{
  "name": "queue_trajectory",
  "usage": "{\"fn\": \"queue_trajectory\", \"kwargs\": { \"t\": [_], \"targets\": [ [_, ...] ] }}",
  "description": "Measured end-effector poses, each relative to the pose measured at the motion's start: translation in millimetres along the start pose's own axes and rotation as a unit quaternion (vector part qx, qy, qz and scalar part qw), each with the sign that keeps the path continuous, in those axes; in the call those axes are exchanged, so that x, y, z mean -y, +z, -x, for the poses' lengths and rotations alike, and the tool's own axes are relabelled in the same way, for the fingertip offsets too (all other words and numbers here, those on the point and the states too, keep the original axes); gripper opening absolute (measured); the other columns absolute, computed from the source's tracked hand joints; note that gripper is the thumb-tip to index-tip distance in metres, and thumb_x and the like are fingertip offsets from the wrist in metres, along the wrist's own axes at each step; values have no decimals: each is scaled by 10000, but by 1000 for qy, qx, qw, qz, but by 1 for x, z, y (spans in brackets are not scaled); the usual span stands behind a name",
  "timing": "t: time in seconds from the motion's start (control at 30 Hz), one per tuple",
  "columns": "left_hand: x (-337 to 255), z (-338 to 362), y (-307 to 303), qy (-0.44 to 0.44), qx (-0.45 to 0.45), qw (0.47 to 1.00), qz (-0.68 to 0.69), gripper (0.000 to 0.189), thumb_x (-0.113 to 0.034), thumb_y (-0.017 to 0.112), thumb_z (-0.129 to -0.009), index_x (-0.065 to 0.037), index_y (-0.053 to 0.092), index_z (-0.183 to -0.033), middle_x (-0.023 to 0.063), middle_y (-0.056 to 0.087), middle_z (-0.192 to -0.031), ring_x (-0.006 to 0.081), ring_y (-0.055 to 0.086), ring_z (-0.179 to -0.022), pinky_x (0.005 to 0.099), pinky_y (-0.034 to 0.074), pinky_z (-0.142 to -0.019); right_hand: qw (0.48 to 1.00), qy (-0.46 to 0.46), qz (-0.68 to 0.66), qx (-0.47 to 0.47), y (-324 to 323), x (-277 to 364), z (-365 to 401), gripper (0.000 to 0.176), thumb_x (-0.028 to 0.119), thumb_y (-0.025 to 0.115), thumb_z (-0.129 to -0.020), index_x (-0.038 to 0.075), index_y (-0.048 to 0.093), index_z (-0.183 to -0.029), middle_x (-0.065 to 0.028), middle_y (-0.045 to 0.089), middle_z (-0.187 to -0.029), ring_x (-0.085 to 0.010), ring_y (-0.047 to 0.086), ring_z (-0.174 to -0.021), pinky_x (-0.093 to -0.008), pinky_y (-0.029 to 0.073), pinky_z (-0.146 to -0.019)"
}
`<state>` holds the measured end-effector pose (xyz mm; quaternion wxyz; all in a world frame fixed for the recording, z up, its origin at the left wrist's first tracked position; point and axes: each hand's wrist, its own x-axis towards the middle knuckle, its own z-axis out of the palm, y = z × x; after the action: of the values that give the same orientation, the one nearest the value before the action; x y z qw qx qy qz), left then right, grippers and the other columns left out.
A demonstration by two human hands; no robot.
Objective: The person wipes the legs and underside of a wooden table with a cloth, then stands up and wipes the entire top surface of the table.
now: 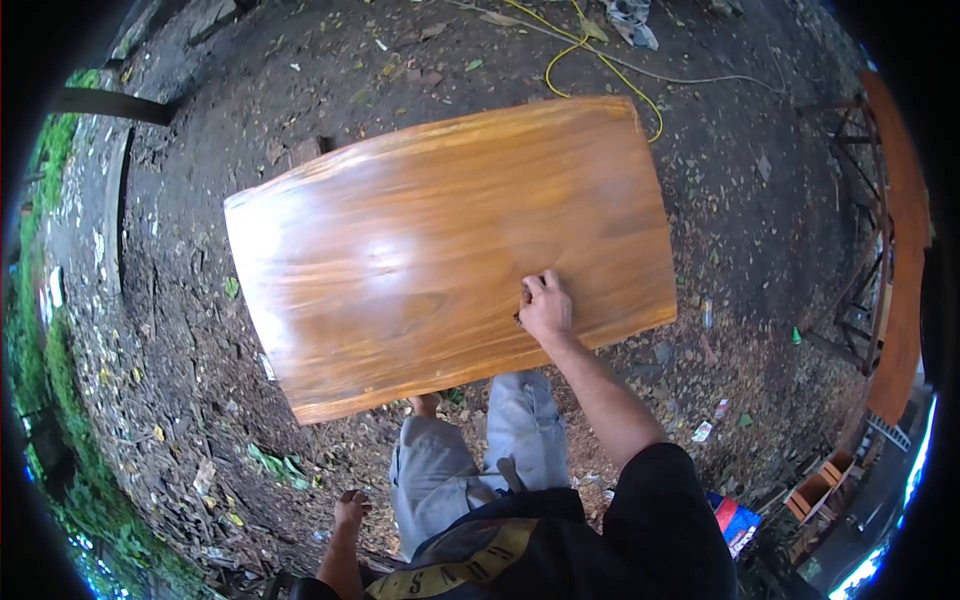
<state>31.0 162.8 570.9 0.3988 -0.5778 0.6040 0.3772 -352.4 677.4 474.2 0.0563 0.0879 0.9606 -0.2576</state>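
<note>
A wide, glossy wooden slab [440, 230] with orange-brown grain lies in front of me, white glare across its left half. My right hand [547, 305] rests on the slab's lower right part, fingers bent and closed. A small dark edge shows at the finger side; most of whatever is in the grip is hidden, and its kind cannot be made out. My left hand [350, 507] hangs low beside my left leg, away from the slab, its fingers loosely curled and slightly apart with nothing visible in them.
Bare soil with leaf litter surrounds the slab. A yellow cord [570, 45] curls past the slab's far right corner. At the right stands a long reddish-brown board [903, 250] on a dark frame. A wooden beam [112, 105] juts in at upper left; litter lies near my feet.
</note>
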Motion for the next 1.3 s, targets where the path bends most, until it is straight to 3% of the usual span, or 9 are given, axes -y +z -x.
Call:
{"fn": "queue_trajectory", "kwargs": {
  "t": [0.27,0.57,0.87,1.1,1.17,1.3],
  "targets": [
    [-8,7,10,8,-18,1000,-2,288,-209,616,-913,3,648,-1104,93,705,-936,212,723,-717,308,527,-565,998,27,36,-33,-26,-41,-65,206,68,681,-776,133,703,-970,-101,605,-1024,-328,654,-895,-452,559,-747],
    [20,1,9,-18,-1,998,52,299,-219,623,-915,-2,643,-1121,95,698,-938,212,721,-718,306,517,-563,998,-15,61,-14,2,10,-97,199,69,686,-777,109,701,-971,-120,618,-992,-331,655,-883,-458,555,-740],
    [99,-17,-9,-62,1,983,173,272,-178,641,-910,-2,642,-1118,98,688,-947,207,694,-683,319,524,-571,993,-86,70,39,83,140,-73,169,90,664,-822,112,706,-984,-142,621,-1004,-355,658,-872,-474,554,-737],
    [201,-41,-21,-92,-10,962,259,253,-158,656,-923,29,658,-1094,102,689,-940,195,682,-747,326,570,-627,986,-130,72,75,172,274,-32,154,142,630,-865,108,710,-992,-155,615,-1031,-367,658,-891,-481,550,-755],
    [210,-36,-32,-105,-13,969,224,226,-139,648,-926,36,664,-1068,124,687,-906,203,687,-733,327,582,-646,986,-134,58,83,202,314,-22,162,130,654,-830,117,714,-979,-158,624,-1042,-368,658,-909,-476,552,-775],
    [245,-41,-37,-104,-30,948,298,189,-134,637,-934,27,660,-1031,117,677,-877,207,678,-696,320,559,-591,982,-155,46,97,258,392,1,144,130,661,-820,106,710,-953,-183,622,-1031,-381,656,-912,-478,550,-785]
  ]
}}
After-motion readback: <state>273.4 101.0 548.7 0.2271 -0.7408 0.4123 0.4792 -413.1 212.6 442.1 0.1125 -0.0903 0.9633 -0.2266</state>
